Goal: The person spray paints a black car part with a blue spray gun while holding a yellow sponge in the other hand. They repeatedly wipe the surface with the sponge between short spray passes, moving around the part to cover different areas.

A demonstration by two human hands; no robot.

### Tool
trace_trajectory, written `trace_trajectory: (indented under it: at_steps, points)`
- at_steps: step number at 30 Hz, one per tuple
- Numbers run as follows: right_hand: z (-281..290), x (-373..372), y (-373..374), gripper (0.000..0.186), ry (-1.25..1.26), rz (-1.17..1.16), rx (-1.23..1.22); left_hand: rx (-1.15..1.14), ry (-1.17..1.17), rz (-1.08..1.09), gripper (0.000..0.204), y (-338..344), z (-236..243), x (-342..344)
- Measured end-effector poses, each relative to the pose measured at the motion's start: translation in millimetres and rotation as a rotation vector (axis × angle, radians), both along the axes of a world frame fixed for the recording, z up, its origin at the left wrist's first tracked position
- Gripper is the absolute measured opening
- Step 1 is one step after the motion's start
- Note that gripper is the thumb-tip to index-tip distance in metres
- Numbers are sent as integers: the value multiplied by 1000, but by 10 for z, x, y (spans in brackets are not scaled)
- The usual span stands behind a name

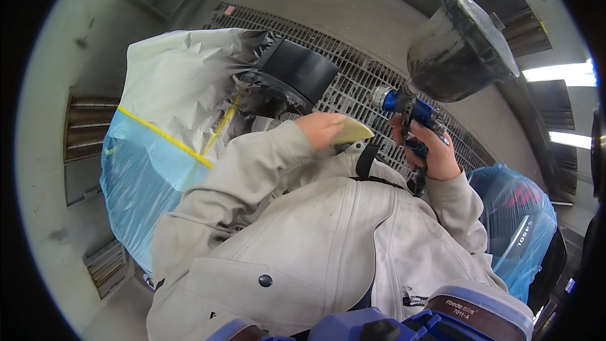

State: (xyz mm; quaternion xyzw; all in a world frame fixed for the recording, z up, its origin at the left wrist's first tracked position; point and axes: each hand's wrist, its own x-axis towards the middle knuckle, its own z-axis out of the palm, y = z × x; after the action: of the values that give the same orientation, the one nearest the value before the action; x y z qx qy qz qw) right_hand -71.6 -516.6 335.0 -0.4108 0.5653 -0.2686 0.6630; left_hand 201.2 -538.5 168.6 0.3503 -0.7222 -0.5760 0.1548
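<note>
In the head view, the left hand [320,129] has its fingers clamped on a thin, pale-yellow, pointed sheet [356,130], slightly blurred, in front of the person's chest; the right hand [439,155] has its fingers wrapped around a blue-and-silver metal spray gun [421,112] topped by a large, dark-stained cup [461,50]. Beyond the left hand stands a curved, glossy black panel [301,68], bordered by crumpled white masking paper [183,66], over grey metal floor grating [356,88]
</note>
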Motion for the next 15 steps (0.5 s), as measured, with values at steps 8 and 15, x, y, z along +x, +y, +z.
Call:
trace_trajectory:
  at_steps: [8,15]
  points:
    - [-51,-28,27,46,-24,41,-10,25,664,1131,51,-208,393,962]
    - [-8,45,113,46,8,42,-5,-896,-703,567,68,-476,-132,93]
